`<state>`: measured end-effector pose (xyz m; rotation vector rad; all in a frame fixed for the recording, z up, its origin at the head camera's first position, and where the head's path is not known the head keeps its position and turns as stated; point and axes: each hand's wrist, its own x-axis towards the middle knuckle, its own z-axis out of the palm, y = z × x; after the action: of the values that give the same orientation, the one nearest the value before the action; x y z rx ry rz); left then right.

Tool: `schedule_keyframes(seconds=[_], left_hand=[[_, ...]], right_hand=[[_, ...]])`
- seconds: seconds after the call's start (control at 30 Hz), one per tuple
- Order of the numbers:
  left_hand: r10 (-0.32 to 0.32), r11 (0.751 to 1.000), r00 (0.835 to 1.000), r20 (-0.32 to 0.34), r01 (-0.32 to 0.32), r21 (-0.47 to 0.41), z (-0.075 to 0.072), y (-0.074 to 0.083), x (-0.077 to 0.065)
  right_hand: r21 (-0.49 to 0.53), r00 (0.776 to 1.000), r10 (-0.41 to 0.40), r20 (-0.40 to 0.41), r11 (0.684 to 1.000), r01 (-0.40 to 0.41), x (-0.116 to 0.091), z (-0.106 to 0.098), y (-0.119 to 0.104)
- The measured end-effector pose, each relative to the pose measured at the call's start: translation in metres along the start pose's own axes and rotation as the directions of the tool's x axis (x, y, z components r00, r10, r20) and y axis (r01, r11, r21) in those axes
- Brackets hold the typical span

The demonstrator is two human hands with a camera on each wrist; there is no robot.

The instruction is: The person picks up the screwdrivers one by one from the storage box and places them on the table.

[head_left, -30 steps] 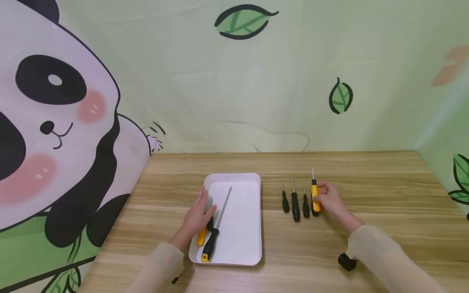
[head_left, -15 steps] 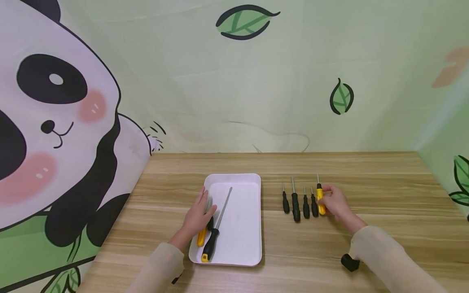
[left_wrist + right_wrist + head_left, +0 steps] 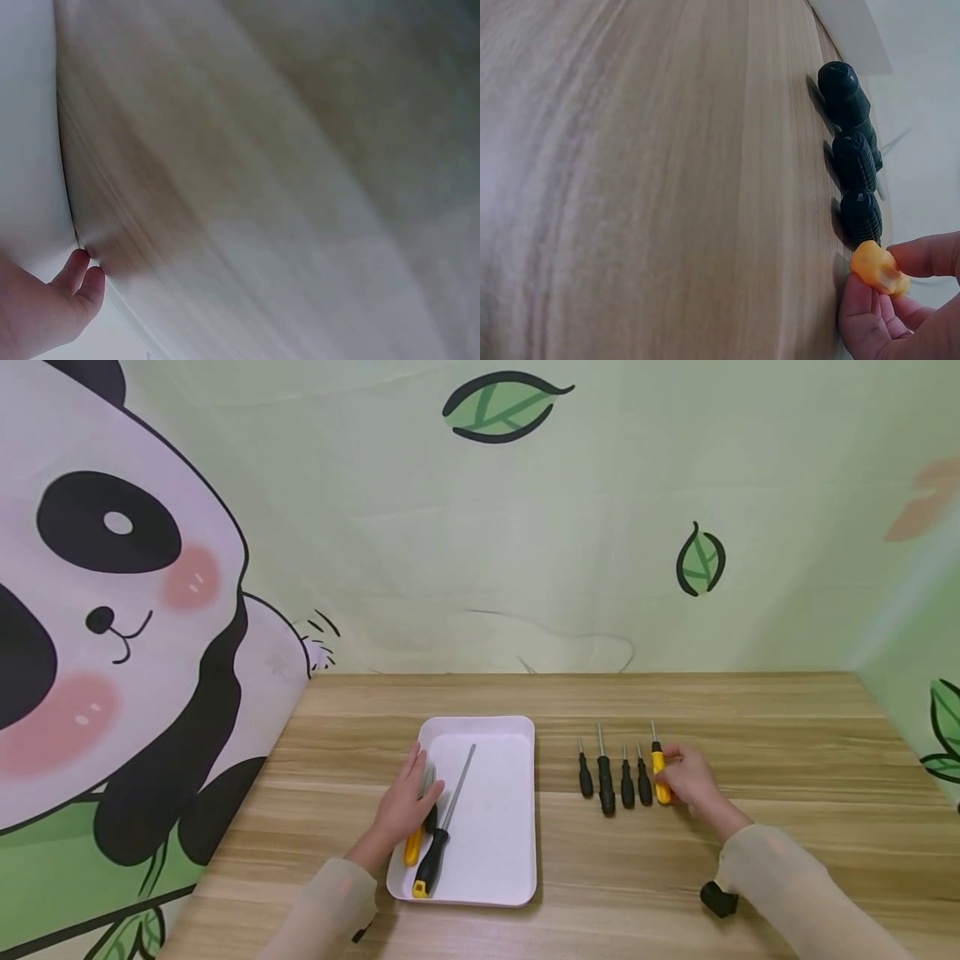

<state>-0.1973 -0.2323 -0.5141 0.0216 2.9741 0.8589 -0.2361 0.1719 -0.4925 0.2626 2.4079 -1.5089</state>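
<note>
In the head view my right hand (image 3: 688, 779) pinches a yellow-handled screwdriver (image 3: 661, 782) between thumb and fingers, its shaft pointing to the back. The right wrist view shows the end of the yellow handle (image 3: 874, 264) held close over the table. Immediately left of it, several black-handled screwdrivers (image 3: 606, 783) lie side by side in a row, shafts pointing back. My left hand (image 3: 401, 806) rests on the left rim of a white tray (image 3: 487, 893), fingers extended and thumb over the inside. Under and beside it in the tray are a long black-and-yellow screwdriver (image 3: 431, 862) and a yellow-handled tool (image 3: 413, 845), partly covered.
Everything stands on a wood-grain table (image 3: 360, 702). Behind rises a pale green cloth backdrop (image 3: 585, 527) with a printed panda and leaves. A small black block (image 3: 718, 899) sits at my right sleeve.
My right hand has moved the yellow screwdriver right and slightly toward me, from over the rightmost black screwdriver to beside it. The left hand and tray have stayed put.
</note>
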Motion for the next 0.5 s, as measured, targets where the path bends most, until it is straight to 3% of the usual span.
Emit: schedule_keyframes(seconds=[0.5], left_hand=[[-0.005, 1.000, 1.000, 0.002, 0.005, -0.001, 0.0006, -0.0009, 0.0006]], right_hand=[[-0.100, 0.999, -0.004, -0.035, 0.995, 0.001, 0.0010, 0.0025, -0.0016]])
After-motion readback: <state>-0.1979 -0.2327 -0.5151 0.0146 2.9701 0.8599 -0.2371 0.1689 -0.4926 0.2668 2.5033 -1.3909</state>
